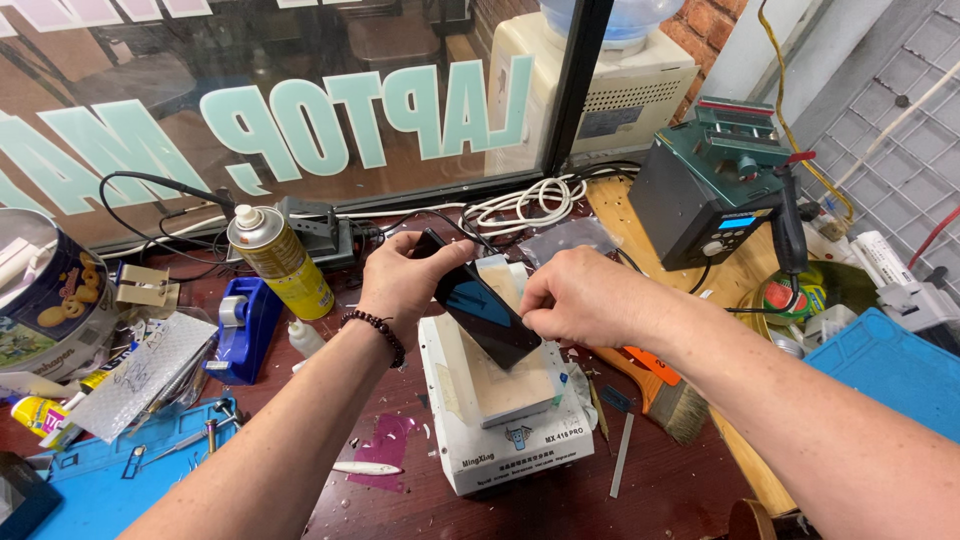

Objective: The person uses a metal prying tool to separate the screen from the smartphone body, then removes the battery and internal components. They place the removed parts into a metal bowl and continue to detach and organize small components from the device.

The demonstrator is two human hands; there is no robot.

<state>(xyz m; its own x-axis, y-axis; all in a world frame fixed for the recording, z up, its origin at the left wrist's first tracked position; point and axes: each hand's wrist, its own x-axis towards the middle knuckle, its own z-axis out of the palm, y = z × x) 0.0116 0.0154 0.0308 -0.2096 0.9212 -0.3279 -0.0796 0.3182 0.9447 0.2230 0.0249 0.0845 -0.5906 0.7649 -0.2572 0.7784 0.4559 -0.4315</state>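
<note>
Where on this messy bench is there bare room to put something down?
Bare patches: the dark tabletop right of the white heating box, below the brush, and the blue mat at far right. Crowded: the left side around the spray can and tape dispenser.

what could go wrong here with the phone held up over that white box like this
The phone is pinched only by fingertips of the left hand and right hand, tilted above the white heating plate; a slip might drop it corner-first. The yellow spray can beside the left wrist could get knocked over.
</note>
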